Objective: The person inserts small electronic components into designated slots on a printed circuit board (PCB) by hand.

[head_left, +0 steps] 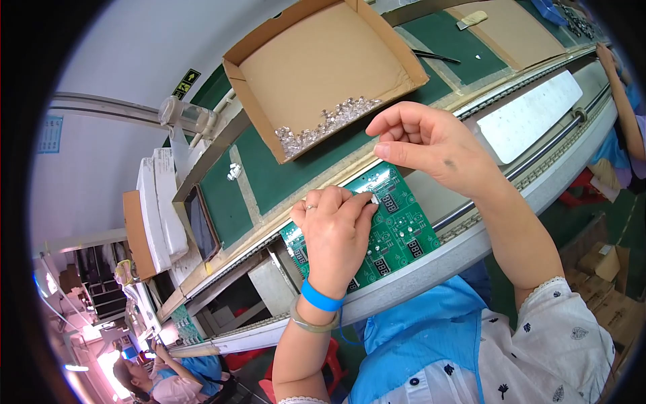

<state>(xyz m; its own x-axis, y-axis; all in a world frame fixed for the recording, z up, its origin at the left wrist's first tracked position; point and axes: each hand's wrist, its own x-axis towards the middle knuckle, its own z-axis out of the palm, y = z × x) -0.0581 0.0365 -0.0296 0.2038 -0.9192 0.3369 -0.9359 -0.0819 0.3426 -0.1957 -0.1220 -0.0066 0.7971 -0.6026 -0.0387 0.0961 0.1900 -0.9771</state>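
Observation:
A green circuit board (396, 236) with several black digit displays lies on the conveyor rails in front of me. My left hand (334, 225) rests over its middle and hides part of it. The thumb and forefinger close together at a small white component (375, 198) on the board, near the upper displays. Above the board's far right corner, my right hand (434, 145) is raised with fingers half curled. Its thumb and forefinger are apart, and nothing shows between them. A blue band (321, 296) circles my left wrist, with a bangle below it.
A cardboard tray (323, 60) holding small clear parts stands on the green bench beyond the rails. White pieces (234, 172) lie left of it; a brush (472, 20) lies at the far right. A white panel (531, 114) sits along the line. Other people work at both ends.

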